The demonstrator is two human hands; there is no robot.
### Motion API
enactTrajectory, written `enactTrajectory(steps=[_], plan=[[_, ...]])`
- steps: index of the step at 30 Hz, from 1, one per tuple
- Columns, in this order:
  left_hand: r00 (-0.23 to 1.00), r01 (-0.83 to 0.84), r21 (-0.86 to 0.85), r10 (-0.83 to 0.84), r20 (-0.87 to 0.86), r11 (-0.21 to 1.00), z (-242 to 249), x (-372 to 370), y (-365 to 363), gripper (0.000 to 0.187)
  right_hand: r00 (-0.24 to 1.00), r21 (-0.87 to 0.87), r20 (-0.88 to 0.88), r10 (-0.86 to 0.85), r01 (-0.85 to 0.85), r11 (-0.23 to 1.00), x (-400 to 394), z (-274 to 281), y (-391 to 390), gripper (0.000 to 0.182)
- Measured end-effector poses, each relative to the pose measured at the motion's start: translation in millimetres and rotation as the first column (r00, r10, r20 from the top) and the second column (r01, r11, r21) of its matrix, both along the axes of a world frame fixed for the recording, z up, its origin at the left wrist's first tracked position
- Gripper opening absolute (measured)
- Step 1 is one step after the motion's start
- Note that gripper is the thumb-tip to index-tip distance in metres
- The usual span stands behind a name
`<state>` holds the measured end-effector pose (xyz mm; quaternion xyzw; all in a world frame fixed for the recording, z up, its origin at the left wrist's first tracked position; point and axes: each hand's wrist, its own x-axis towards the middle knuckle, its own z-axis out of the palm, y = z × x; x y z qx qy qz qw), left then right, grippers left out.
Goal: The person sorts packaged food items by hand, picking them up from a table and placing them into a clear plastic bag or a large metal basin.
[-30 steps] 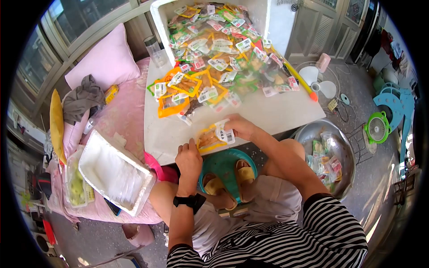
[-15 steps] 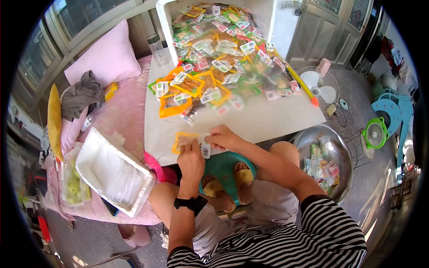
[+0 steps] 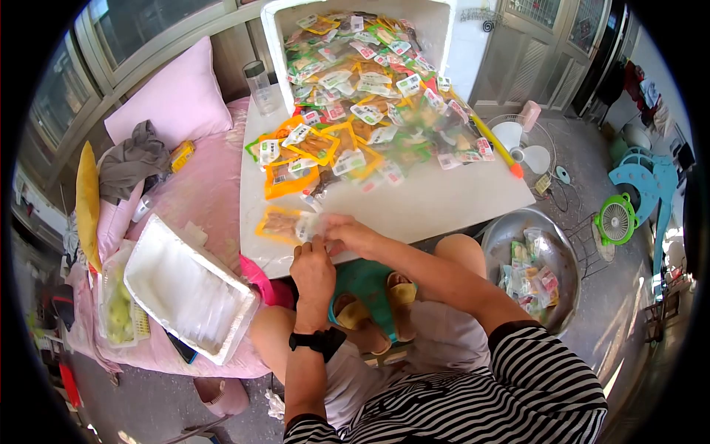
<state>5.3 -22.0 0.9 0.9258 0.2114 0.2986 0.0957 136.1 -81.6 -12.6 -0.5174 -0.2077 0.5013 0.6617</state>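
An orange-edged food packet point(image 3: 281, 223) with a white label lies near the front edge of the white table point(image 3: 444, 201), angled in front of my hands. My right hand point(image 3: 349, 234) has its fingers closed at the packet's label end, slightly blurred. Just below it, my left hand point(image 3: 313, 271), with a black watch on the wrist, has its fingers bent together close to the same end; what they hold is too small to make out. Beyond them, many labelled packets point(image 3: 367, 115) spill out of a white foam box point(image 3: 275, 55) onto the table.
A steel basin point(image 3: 568, 305) with several packets stands on the right, near a green fan point(image 3: 616, 220). On the pink bed to the left lie a white foam lid point(image 3: 188, 285) and a container of green fruit point(image 3: 118, 311). A clear cup point(image 3: 259, 85) stands behind the packets.
The orange-edged packet has moved left and slightly away from me. My right hand has shifted left, and my left hand has stayed nearly in place.
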Motion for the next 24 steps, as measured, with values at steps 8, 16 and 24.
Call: enactTrajectory(steps=[8, 16, 24], plan=[[0.991, -0.027, -0.016, 0.024, -0.13, 1.0, -17, -4, 10, 0.005, 0.796, -0.265, 0.593, -0.119, 0.333, 0.905, 103, 22, 7, 0.033], [0.987, -0.023, -0.052, 0.014, -0.16, 0.998, -19, 1, 8, 0.007, 0.312, -0.23, 0.949, -0.039, 0.773, 0.591, 139, 13, 60, 0.045], [0.994, 0.017, -0.087, -0.026, -0.11, 0.996, -15, -1, 9, 0.009, 0.362, -0.134, 0.92, -0.151, 0.652, 0.746, 162, -4, 54, 0.027]])
